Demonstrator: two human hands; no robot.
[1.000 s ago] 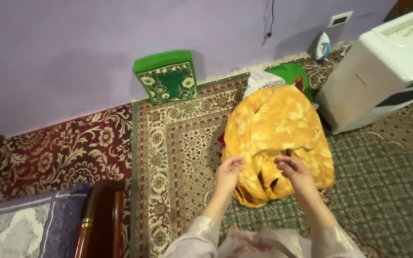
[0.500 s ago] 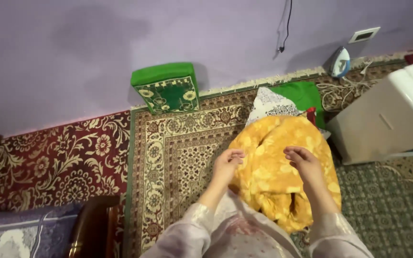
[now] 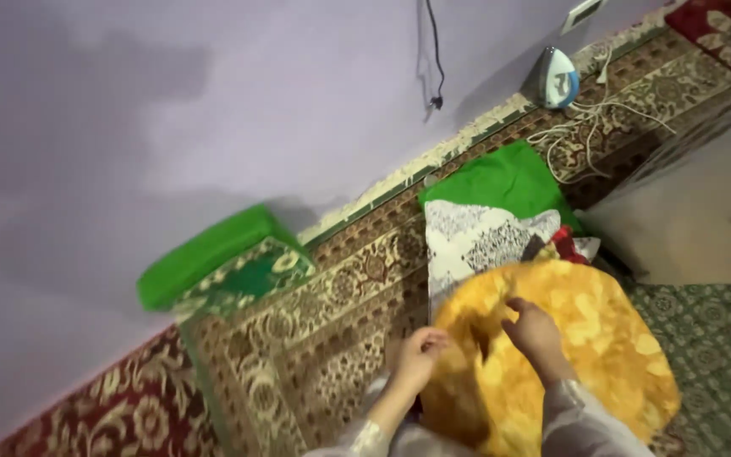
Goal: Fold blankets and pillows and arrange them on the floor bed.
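A bulky yellow-orange patterned cloth (image 3: 585, 347) lies bunched on the patterned carpet in front of me. My left hand (image 3: 420, 355) grips its left edge with the fingers curled around the fabric. My right hand (image 3: 535, 330) pinches a fold near the cloth's top middle. Both sleeves are pale and shiny. Behind the yellow cloth lie a white cloth with black print (image 3: 475, 241), a green cloth (image 3: 509, 178) and a bit of red fabric (image 3: 564, 245).
A green cushion (image 3: 213, 254) leans against the lilac wall (image 3: 213, 101) at left. A blue-and-white iron (image 3: 556, 76) with its loose white cord (image 3: 611, 106) stands by the wall at upper right. A pale appliance side (image 3: 704, 228) fills the right edge. A black cable (image 3: 433, 51) hangs down the wall.
The view has tilted and swung left, and the wooden furniture at lower left is gone from sight. Both hands have closed in on the yellow cloth and taken hold of it.
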